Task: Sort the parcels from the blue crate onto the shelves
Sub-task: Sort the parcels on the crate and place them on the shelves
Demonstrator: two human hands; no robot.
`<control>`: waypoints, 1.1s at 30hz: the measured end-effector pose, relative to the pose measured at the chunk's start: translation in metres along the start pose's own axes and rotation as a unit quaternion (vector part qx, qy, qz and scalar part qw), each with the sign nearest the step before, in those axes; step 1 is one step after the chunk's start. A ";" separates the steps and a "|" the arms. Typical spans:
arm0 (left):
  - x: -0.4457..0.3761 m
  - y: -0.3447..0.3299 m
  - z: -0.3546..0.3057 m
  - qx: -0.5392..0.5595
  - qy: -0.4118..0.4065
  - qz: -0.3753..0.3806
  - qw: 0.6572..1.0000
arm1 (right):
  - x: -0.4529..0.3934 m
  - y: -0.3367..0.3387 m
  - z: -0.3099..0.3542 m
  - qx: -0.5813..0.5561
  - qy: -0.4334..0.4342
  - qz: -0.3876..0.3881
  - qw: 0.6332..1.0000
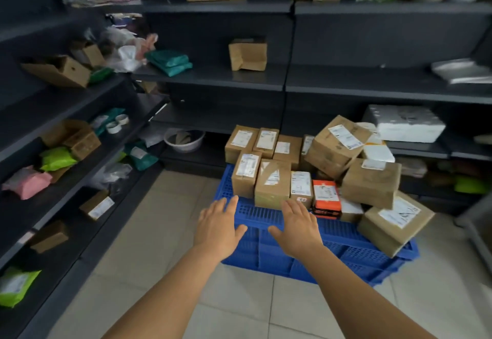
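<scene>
Dark shelves [213, 77] stand behind and left of the blue crate [314, 248], which sits on the floor heaped with labelled parcels [271, 187]. A large box [394, 221] overhangs the crate's right corner, seemingly unsupported; jostling the pile could tip it off. Left hand [217, 228] and right hand [299, 229] hover before the crate, fingers spread, holding nothing.

The crate [279, 243] sits on the floor [165, 258] straight before me, heaped with parcels [271, 184]; one box [394, 221] overhangs its right rim. My left hand [217, 228] and right hand [298, 229] hover side by side over its near edge. Shelves [213, 77] run behind the crate and along my left. A basin [183, 139] rests on the low shelf behind the crate's left corner; two tape rolls [117, 123] lie on the left shelving.
</scene>
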State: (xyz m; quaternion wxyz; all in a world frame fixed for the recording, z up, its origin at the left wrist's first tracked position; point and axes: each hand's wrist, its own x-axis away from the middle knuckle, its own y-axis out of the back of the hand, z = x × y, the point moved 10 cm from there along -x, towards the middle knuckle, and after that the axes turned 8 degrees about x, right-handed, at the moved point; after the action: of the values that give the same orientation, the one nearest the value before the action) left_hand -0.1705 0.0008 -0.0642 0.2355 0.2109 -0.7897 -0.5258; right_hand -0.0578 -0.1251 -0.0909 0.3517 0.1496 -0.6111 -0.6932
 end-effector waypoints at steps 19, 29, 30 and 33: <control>-0.156 -0.040 -0.198 0.014 -0.165 0.060 0.984 | -0.057 0.065 -0.205 -0.069 -0.185 -0.065 0.978; -0.282 -0.054 -0.221 0.039 -0.177 0.093 0.979 | -0.154 0.089 -0.242 -0.176 -0.254 -0.092 0.946; -0.292 -0.058 -0.222 0.040 -0.174 0.098 0.979 | -0.162 0.090 -0.246 -0.186 -0.261 -0.094 0.943; -0.320 -0.069 -0.227 0.051 -0.161 0.112 0.979 | -0.187 0.085 -0.261 -0.213 -0.279 -0.086 0.932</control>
State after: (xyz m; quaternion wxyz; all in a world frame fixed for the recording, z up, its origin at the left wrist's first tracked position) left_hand 0.2258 -0.0041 -0.1004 0.1517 0.0456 -0.8616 -0.4822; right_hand 0.2665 -0.1940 -0.1059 0.1296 -0.0762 -0.5076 -0.8484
